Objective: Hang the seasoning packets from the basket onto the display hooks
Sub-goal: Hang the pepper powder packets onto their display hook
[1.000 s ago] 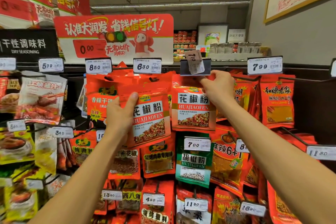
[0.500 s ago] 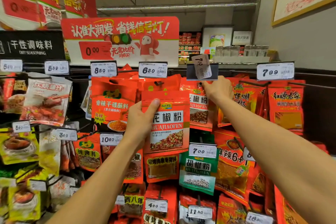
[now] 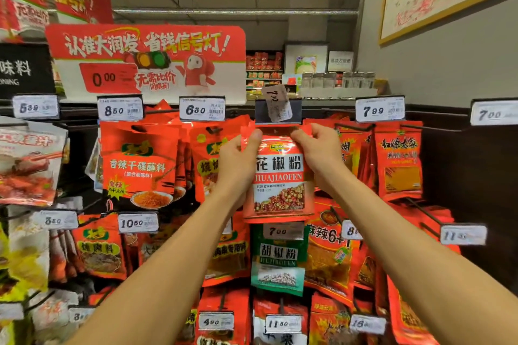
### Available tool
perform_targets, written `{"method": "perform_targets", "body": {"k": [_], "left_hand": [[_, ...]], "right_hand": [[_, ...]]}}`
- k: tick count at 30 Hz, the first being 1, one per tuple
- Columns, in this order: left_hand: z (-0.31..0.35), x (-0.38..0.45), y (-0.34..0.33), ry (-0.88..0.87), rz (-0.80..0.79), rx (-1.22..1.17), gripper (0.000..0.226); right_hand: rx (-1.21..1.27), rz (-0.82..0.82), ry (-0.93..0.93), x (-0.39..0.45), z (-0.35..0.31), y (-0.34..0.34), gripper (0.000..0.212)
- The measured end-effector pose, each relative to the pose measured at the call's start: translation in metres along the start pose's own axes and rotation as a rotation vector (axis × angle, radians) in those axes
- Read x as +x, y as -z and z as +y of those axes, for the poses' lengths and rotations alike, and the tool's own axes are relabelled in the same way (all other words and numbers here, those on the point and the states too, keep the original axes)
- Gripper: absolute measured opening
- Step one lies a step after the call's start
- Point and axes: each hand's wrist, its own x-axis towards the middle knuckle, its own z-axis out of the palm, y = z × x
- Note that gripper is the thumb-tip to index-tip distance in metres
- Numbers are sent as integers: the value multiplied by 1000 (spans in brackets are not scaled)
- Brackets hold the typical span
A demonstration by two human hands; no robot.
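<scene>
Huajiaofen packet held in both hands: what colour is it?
Red, with a white label band; the huajiaofen packet shows best in the head view.

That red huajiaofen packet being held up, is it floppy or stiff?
Probably floppy: the huajiaofen packet is a thin glossy pouch, its top edge creasing where the left hand and right hand pinch it. Likely light and slightly slippery.

We read "花椒粉 HUAJIAOFEN" on the red packet (image 3: 279, 176), "胡椒粉" on a green packet (image 3: 277, 258), and shelf tags (image 3: 201, 109) reading 8.50, 6.30, 7.99.
</scene>
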Motion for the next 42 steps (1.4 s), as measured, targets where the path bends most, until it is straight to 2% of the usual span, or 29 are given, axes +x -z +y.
{"method": "perform_targets", "body": {"k": [3,6,8,13,17,19,21,23,25,31,35,38,40,42], "left_hand": [[5,8,-8,25,35,23,26],[7,15,-10,71,45,61,32],[8,20,-12,69,67,109,36],[9,35,-14,61,103,225,29],[-5,38,-17,160,105,266,36],[-10,37,-19,165,109,290,36],[-16,38,-19,117,135,367,43],[-21,39,-17,10,162,439,32],[-24,47,-17,-21,152,505,25],[-36,100,-32,123,198,659,45],[-40,106,-35,128,217,662,41],[-33,89,-20,131,166,562,30],[-24,68,-1,103,109,566,27],[-16,45,20,14,79,520,14]], "right_hand": [[-43,52,-33,6,-2,-2,28],[-49,80,-36,10,0,-5,42],[-55,93,-23,15,0,-7,38],[-120,135,-35,29,-2,-11,29],[-102,67,-167,34,18,-11,37],[-164,52,-129,31,31,-8,43],[-205,67,-34,29,41,-4,44],[-241,80,22,34,47,-2,42],[-296,82,18,45,51,-4,41],[-499,111,-109,85,61,-19,43],[-615,59,-102,89,58,-16,42],[-662,69,-27,64,49,-1,42],[-626,93,20,39,42,14,40],[-530,107,49,11,34,28,35]]}}
